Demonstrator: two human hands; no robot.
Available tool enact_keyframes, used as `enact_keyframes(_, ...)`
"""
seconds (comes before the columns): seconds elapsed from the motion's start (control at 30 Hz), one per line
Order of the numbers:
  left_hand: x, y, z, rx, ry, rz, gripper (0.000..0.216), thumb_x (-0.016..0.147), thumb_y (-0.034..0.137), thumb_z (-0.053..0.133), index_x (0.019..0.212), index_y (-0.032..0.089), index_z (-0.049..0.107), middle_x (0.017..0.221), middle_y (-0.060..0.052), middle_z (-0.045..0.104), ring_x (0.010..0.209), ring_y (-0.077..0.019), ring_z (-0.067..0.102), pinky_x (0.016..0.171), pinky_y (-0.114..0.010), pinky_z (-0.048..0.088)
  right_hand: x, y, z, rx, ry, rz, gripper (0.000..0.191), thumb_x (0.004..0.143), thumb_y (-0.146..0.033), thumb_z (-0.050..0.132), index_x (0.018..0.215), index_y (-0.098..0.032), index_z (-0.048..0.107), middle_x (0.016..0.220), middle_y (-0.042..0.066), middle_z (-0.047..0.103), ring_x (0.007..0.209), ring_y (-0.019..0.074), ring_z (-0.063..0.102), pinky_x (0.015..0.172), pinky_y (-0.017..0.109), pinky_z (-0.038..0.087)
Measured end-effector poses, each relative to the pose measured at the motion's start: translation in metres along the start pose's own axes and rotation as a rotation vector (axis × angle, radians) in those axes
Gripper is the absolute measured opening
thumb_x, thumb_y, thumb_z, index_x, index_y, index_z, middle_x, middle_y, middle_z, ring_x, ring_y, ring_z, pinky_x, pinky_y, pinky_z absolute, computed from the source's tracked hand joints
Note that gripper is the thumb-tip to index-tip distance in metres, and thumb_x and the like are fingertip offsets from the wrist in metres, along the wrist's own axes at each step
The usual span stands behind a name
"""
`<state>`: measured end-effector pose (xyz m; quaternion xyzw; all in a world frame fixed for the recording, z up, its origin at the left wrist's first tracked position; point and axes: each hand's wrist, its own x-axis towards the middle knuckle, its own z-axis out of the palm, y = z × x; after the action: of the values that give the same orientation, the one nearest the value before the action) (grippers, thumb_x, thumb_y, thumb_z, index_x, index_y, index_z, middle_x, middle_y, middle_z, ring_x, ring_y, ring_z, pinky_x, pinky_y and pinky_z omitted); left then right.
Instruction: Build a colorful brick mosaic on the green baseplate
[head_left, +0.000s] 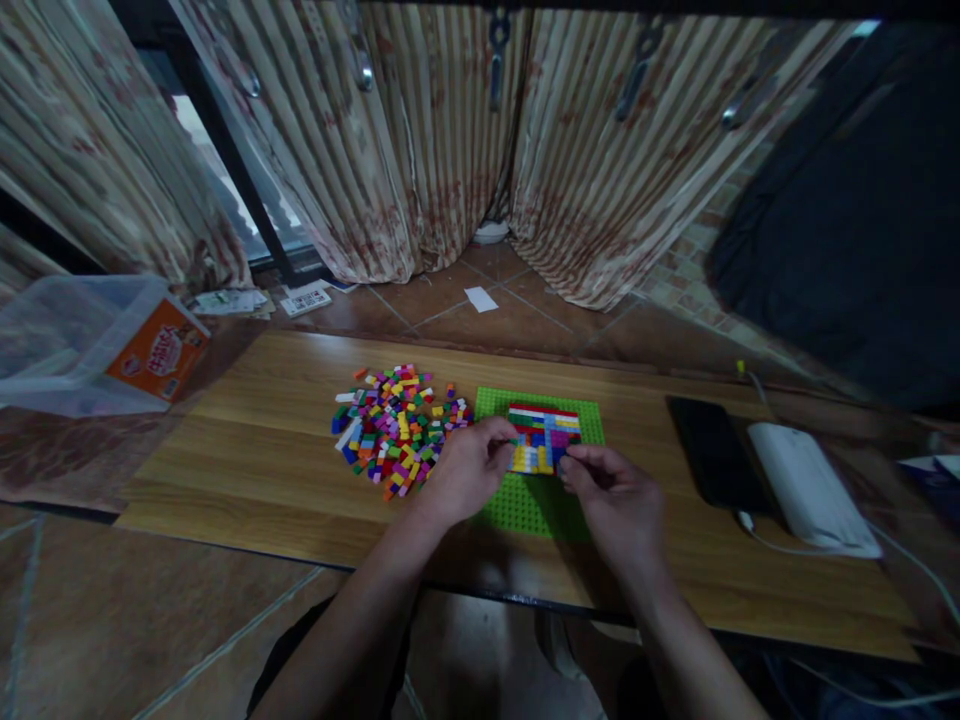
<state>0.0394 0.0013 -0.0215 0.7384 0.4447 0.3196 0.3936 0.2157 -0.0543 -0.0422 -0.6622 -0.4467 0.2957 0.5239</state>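
A flat build of toy bricks point(546, 425) in red, white, yellow, blue and purple sits on a green studded baseplate point(502, 512). At the build's left edge is my left hand point(472, 468), thumb and forefinger pinched together; whatever lies between them is too small to make out. My right hand point(615, 492) is at the lower right corner of the build, its fingertips closed on a small dark blue brick point(561, 455). Whether this brick is joined to the build cannot be seen. Loose bricks point(401, 425) of many colours lie heaped just left of the baseplate.
All this is on a long wooden table point(247, 450). To the right lie a black phone point(716, 450) and a white power strip-like device point(814, 490) with cables. A clear plastic box point(82, 340) stands beyond the table's left end. Striped curtains point(450, 150) hang behind.
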Motion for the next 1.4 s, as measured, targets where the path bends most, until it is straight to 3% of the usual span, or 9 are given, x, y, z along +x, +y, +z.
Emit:
enact_keyframes(0.27,0.003,0.000,0.006,0.081,0.057,-0.008,0.019,0.089,0.019,0.050,0.101,0.018,0.065,0.082,-0.003,0.070,0.069,-0.0152,0.064,0.066,-0.025,0.049,0.000,-0.010,0.000,0.014,0.050,-0.031,0.020,0.077,-0.039,0.070,0.083,-0.020,0.071,0.078,0.004,0.072,0.070,0.0192,0.066,0.070,0.034,0.054)
enact_keyframes(0.47,0.004,0.001,0.010,0.081,0.111,0.050,0.024,0.089,0.015,0.049,0.107,0.018,0.065,0.095,-0.003,0.073,0.075,-0.0140,0.067,0.070,-0.024,0.050,0.003,-0.010,-0.001,0.030,0.045,-0.015,0.020,0.077,-0.039,0.070,0.084,-0.020,0.071,0.079,0.003,0.072,0.070,0.0182,0.066,0.071,0.033,0.053)
enact_keyframes(0.63,0.005,0.000,0.011,0.122,0.121,0.056,0.024,0.089,0.015,0.051,0.103,0.018,0.069,0.083,-0.001,0.072,0.066,-0.0128,0.064,0.066,-0.024,0.050,0.004,-0.009,-0.001,0.018,0.027,-0.038,0.020,0.079,-0.039,0.068,0.084,-0.020,0.071,0.079,0.002,0.072,0.069,0.0176,0.065,0.070,0.033,0.053)
enact_keyframes(0.77,0.007,-0.001,0.011,0.188,0.152,0.095,0.024,0.089,0.012,0.052,0.102,0.018,0.071,0.094,-0.004,0.072,0.080,-0.0151,0.067,0.076,-0.026,0.053,0.003,-0.009,-0.001,0.000,0.021,-0.055,0.019,0.080,-0.039,0.067,0.085,-0.021,0.071,0.078,0.002,0.071,0.069,0.0174,0.065,0.069,0.032,0.053)
enact_keyframes(0.9,0.009,0.000,0.012,0.358,0.098,0.120,0.024,0.091,0.013,0.050,0.100,0.020,0.072,0.097,-0.005,0.070,0.088,-0.0175,0.067,0.082,-0.029,0.053,0.002,-0.008,-0.001,-0.011,0.014,-0.064,0.019,0.081,-0.039,0.066,0.086,-0.021,0.071,0.080,0.002,0.071,0.069,0.0176,0.065,0.070,0.033,0.053)
enact_keyframes(1.13,0.012,0.005,0.018,0.604,0.030,0.104,0.024,0.094,0.017,0.047,0.100,0.023,0.069,0.103,-0.005,0.066,0.087,-0.0172,0.066,0.077,-0.028,0.053,0.003,-0.009,-0.004,-0.030,0.008,-0.064,0.020,0.082,-0.039,0.065,0.087,-0.021,0.071,0.080,0.002,0.071,0.069,0.0178,0.066,0.070,0.033,0.052)
enact_keyframes(1.4,0.016,0.014,0.023,0.719,0.026,0.147,0.019,0.092,0.014,0.049,0.094,0.021,0.066,0.096,-0.004,0.068,0.091,-0.0204,0.065,0.077,-0.030,0.052,0.004,-0.008,-0.006,-0.052,-0.006,-0.077,0.020,0.082,-0.039,0.065,0.087,-0.021,0.071,0.081,0.003,0.071,0.072,0.0182,0.066,0.072,0.033,0.052)
